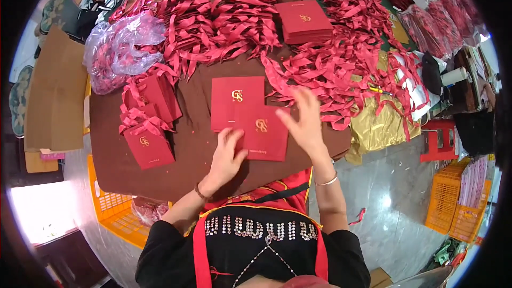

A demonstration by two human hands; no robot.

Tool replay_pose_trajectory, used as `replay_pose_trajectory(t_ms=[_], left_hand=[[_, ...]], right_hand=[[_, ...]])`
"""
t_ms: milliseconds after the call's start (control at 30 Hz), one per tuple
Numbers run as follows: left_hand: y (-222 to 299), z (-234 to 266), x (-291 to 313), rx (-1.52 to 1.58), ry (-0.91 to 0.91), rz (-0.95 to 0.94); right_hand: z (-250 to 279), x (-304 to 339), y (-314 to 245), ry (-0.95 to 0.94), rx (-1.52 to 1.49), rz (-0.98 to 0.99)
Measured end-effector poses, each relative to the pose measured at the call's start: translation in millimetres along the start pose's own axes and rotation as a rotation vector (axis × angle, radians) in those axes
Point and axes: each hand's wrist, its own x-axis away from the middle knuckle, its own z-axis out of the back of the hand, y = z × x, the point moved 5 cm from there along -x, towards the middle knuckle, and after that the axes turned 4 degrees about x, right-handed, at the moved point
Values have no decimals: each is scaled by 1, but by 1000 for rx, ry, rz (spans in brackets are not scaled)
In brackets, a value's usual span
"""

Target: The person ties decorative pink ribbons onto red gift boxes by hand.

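Note:
Two flat red paper bags with gold emblems lie at the middle of the table, the nearer bag (269, 141) overlapping the lower right of the farther bag (226, 93). My left hand (225, 159) rests at the nearer bag's left edge, its fingers loosely curved and apart from the thumb. Over that bag's right edge hovers my right hand (305, 125), thumb and fingers spread, with nothing between them. To the left lie several finished-looking red gift bags (146, 146) with ribbon handles.
Long rows of red ribbons (186, 26) cover the table's far side. Stacked red bags (305, 21) stand among them. A clear plastic bag (125, 48) sits at far left, gold wrapping (378, 122) at right. Orange crates (120, 208) and a red stool (440, 138) stand beside the brown-covered table (197, 176).

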Motion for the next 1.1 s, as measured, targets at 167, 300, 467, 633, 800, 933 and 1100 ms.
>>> replay_pose_trajectory(t_ms=[167,300,467,633,800,933,1100], left_hand=[[0,14,-19,-596,-22,-179],[-35,17,-56,-523,-167,-210],[-52,7,-77,-666,90,-207],[8,-27,-136,-344,71,-430],[41,-111,-219,-334,-97,-34],[37,-119,-244,-305,-59,-97],[89,-40,-230,-263,77,-535]], right_hand=[[-32,27,-14,-153,174,78],[-54,42,-8,-141,225,150],[-57,55,-6,-55,105,116],[-53,55,-7,-10,110,105],[-56,53,-8,19,82,133],[-56,54,-6,-11,68,117],[-38,38,7,82,-454,-229]])
